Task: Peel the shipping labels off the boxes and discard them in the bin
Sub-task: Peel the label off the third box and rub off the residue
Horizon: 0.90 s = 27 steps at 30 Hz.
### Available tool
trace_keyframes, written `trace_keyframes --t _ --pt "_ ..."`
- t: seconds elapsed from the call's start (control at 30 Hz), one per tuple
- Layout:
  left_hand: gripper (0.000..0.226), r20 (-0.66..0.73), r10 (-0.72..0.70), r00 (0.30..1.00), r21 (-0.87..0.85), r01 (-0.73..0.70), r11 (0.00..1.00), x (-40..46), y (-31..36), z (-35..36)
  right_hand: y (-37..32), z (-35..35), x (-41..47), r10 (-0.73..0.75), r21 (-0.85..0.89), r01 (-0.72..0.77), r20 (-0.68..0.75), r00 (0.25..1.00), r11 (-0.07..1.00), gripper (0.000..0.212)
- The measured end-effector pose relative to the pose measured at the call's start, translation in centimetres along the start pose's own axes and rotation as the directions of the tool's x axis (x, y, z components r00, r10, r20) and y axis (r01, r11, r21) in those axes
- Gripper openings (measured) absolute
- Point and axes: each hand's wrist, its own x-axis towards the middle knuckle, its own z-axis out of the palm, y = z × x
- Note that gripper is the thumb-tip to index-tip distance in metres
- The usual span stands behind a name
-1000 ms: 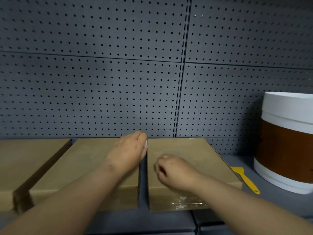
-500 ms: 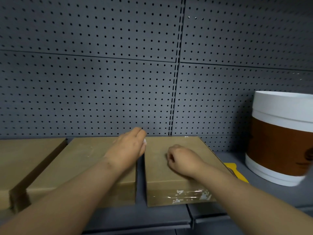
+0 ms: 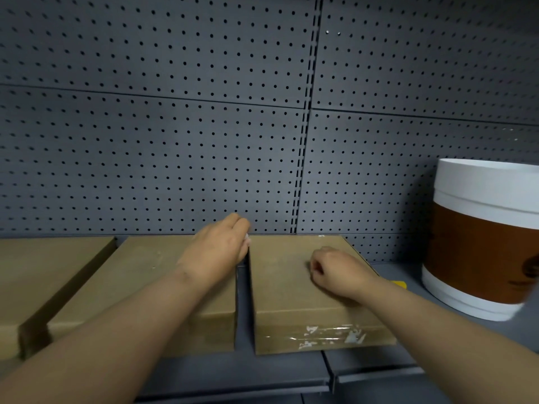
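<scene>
Cardboard, flat brown right box (image 3: pixel 294 287) under right hand (image 3: pixel 338 275), fingers curled, hold unclear. Left hand (image 3: pixel 217 249) pinches white scrap (image 3: pixel 247 237). Risk: scrap dropping into the gap beneath those fingers.

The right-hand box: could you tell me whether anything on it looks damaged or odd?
Yes: the front face of the right-hand box carries shiny tape with torn white label scraps, which looks like residue from a peeled label.
</scene>
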Motion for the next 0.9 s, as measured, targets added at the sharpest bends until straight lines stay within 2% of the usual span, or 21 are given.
trace_keyframes --t 0.1,0.2,0.3,0.37,0.47,0.6,0.67,0.73,0.8,0.9 --pt "0.018 -0.019 0.019 1.000 0.033 -0.018 0.999 -0.1 0.0 0.4 -1.7 0.7 1.4 0.043 0.024 -0.042 -0.019 0.999 0.999 0.022" --pt "0.017 -0.034 0.031 0.999 0.040 -0.029 0.999 -0.2 -0.1 0.8 -5.0 1.6 1.8 -0.122 0.117 0.128 -0.054 0.991 0.985 0.019" --pt "0.021 -0.031 0.041 0.999 0.049 -0.039 0.998 -0.1 -0.6 1.0 -6.2 1.8 1.1 -0.330 0.158 0.329 -0.021 0.944 0.931 0.011" --pt "0.022 -0.025 0.036 0.999 0.061 -0.035 0.998 0.0 -1.0 1.2 -5.0 1.5 0.6 -0.368 0.168 0.358 0.032 0.929 0.919 0.008" --pt "0.023 -0.017 0.030 0.999 0.087 -0.028 0.996 0.2 -1.5 1.4 -1.6 0.9 1.3 -0.278 0.114 0.269 0.070 0.958 0.956 0.008" --pt "0.021 -0.005 0.022 1.000 0.095 -0.021 0.995 0.5 -1.8 2.0 0.5 1.4 4.7 0.026 0.012 -0.026 -0.010 1.000 1.000 0.017" --pt "0.017 0.003 0.023 1.000 0.114 -0.023 0.993 0.8 -1.8 2.5 -0.6 2.2 6.3 0.093 0.020 -0.093 -0.026 0.995 0.996 0.018" --pt "0.015 0.013 0.019 1.000 0.135 -0.020 0.991 1.0 -1.7 3.0 -2.6 3.0 6.9 0.026 0.070 -0.024 -0.034 0.999 0.997 0.018" --pt "0.014 0.027 0.024 0.999 0.140 -0.027 0.990 1.4 -1.7 3.4 -4.5 3.1 6.6 -0.142 0.119 0.144 -0.028 0.989 0.982 0.017" --pt "0.012 0.046 0.055 0.997 0.134 -0.061 0.989 2.0 -2.1 3.6 -5.4 2.3 5.3 -0.365 0.188 0.352 0.040 0.930 0.917 0.012"
